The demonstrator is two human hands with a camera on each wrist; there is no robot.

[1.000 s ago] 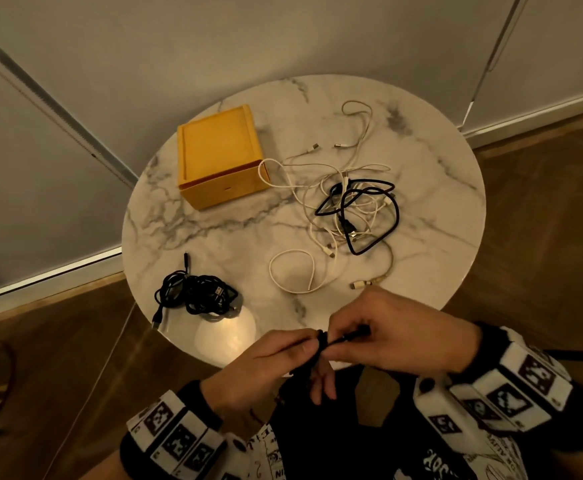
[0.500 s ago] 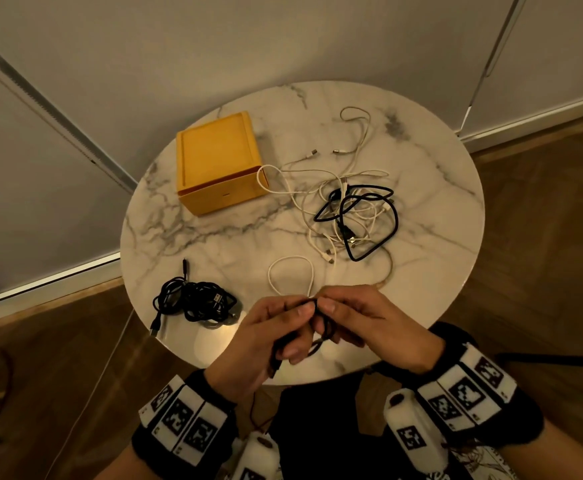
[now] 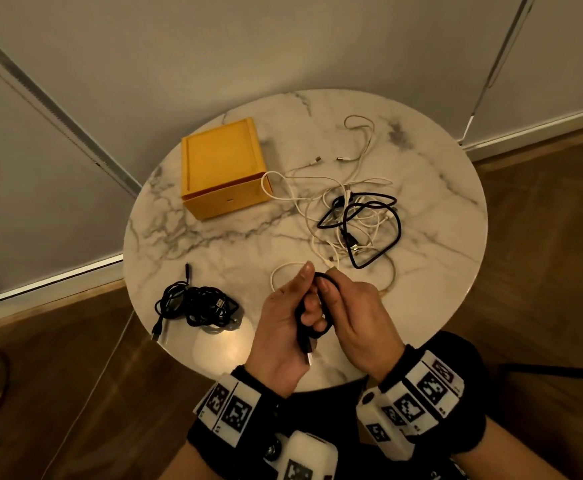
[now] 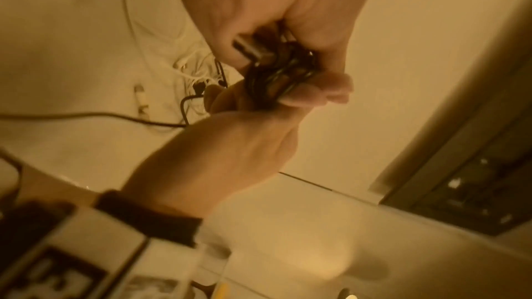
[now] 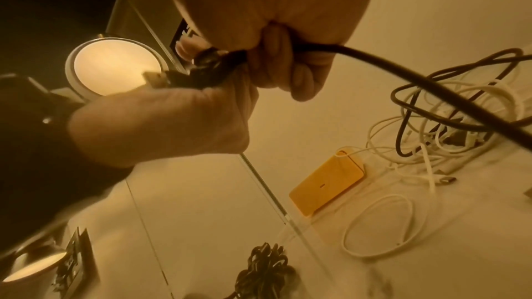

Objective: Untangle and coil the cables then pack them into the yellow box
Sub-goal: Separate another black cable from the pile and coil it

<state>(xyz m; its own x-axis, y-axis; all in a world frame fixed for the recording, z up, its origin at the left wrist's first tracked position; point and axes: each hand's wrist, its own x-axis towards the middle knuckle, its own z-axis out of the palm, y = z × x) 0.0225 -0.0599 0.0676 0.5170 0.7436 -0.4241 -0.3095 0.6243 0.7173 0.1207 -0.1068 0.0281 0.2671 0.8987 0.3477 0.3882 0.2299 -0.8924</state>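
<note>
While both hands (image 3: 317,317) pinch black cable (image 3: 321,303) | no writing legible

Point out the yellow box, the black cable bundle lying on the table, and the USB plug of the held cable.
yellow box (image 3: 220,157), head view, lid top.
black cable bundle (image 3: 200,306), head view, middle of bundle.
USB plug (image 5: 155,78), right wrist view, metal tip.

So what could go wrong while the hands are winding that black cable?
The small coil of black cable pinched between the left hand and right hand might spring open if either lets go. Its USB plug dangles free and could snag. The yellow box looks shut, so packing may need a spare hand.
</note>
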